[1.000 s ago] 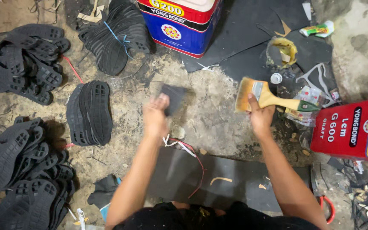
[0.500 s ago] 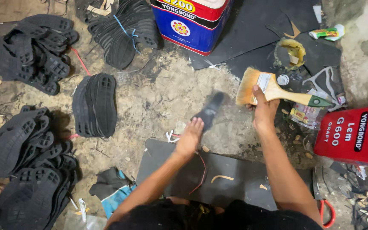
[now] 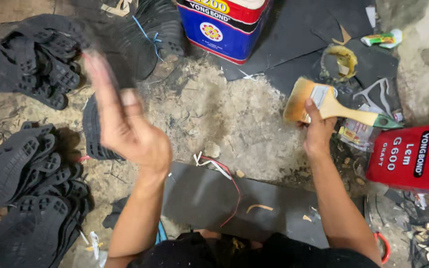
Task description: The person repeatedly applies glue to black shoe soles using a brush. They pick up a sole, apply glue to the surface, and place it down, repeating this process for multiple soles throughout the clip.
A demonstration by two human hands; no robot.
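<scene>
The left hand (image 3: 127, 126) is raised above the floor (image 3: 234, 119), blurred by motion, with its fingers (image 3: 100, 79) spread and stretched out; nothing is held in it. Just below and behind it, a stack of black rubber soles (image 3: 95, 139) is seen lying on the floor, partly hidden by the hand.

The right hand (image 3: 318, 131) is closed around a flat paintbrush (image 3: 323, 101): its fingers are wrapped about the neck of the brush, where the metal band meets the pale wooden handle. The brush is held tilted, with its yellow-stained bristles pointing to the left and its green-tipped handle pointing to the right, above the rough grey floor.

A blue and red glue tin (image 3: 224, 25) is placed at the top, well apart from both hands. A red glue tin (image 3: 413, 159) is laid on its side just beside the right forearm. More heaps of black soles (image 3: 31, 59) are piled at the upper left, and another heap (image 3: 26, 173) at the lower left. A dark rubber sheet (image 3: 214, 198) is spread between the 2 forearms, with a red and white cord (image 3: 224, 171) lying across it.
</scene>
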